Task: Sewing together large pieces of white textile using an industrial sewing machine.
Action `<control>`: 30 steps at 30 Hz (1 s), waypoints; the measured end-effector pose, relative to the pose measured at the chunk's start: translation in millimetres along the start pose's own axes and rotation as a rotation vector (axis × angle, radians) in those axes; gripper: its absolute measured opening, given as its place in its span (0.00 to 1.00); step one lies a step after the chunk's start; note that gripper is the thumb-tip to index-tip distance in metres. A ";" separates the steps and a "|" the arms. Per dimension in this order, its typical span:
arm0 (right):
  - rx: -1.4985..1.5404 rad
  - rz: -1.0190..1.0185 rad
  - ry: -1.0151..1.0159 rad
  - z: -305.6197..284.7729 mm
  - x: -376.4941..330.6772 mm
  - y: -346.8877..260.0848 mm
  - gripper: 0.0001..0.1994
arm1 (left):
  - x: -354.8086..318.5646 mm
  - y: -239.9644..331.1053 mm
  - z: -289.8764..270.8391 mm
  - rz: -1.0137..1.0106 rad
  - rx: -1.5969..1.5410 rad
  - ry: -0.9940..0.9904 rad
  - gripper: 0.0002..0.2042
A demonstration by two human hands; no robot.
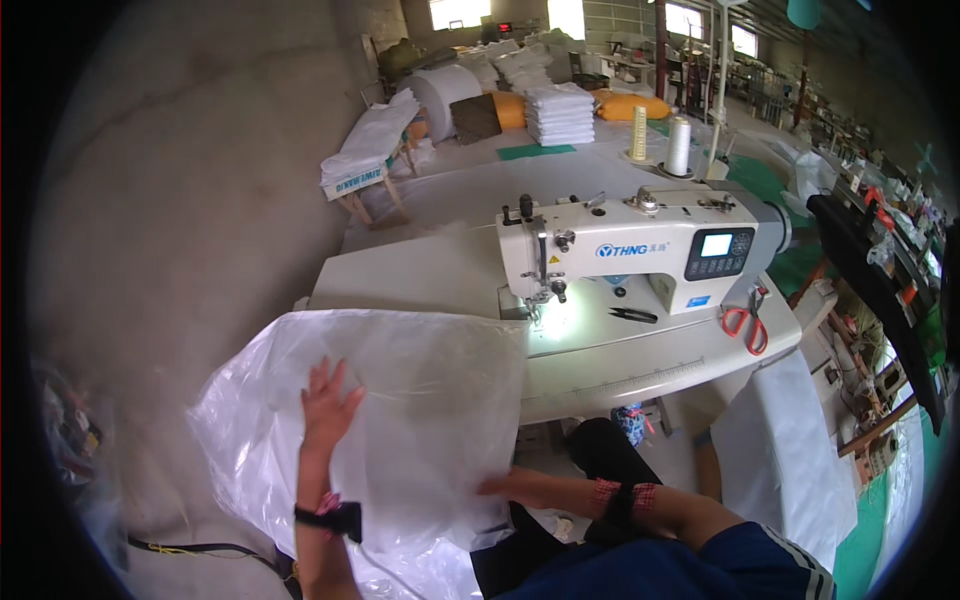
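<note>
A large white, shiny plastic sheet or bag (420, 390) is spread over the left end of the sewing table and hangs down toward my lap. My left hand (332, 402) lies on it with the fingers spread. By the sheet's lower right edge is my right hand (492, 486), blurred, its fingers partly hidden. The sheet's upper right corner reaches close to the needle area of a white sewing machine (600, 250), where a lamp shines. Whether the sheet is under the presser foot I cannot tell.
Black thread snips (634, 315) and red-handled scissors (746, 328) lie on the table (400, 275). Thread cones (678, 148) stand behind the machine. Folded white stacks (560, 115) sit at the back. White material (785, 450) hangs at right; a wall (200, 150) rises at left.
</note>
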State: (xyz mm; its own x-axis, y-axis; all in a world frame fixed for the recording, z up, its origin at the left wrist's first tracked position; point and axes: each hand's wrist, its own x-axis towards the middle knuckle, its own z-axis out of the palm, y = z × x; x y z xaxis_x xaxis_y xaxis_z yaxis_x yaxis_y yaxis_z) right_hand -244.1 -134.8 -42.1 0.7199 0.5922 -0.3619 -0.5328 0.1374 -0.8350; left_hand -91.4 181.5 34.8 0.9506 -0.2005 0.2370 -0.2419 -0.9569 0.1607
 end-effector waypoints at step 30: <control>0.634 1.180 2.361 -82.7 -656.3 430.8 0.21 | -127.6 340.4 118.4 0.892 -0.007 -0.608 0.15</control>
State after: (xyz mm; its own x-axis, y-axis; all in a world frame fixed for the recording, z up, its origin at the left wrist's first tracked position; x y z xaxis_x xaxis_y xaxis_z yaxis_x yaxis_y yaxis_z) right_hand -909.3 -529.8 -198.6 -0.8093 -0.5310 -0.2513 -0.4991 0.8471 -0.1827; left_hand -272.0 -143.5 -54.2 0.3682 -0.8972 -0.2439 -0.8941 -0.4137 0.1717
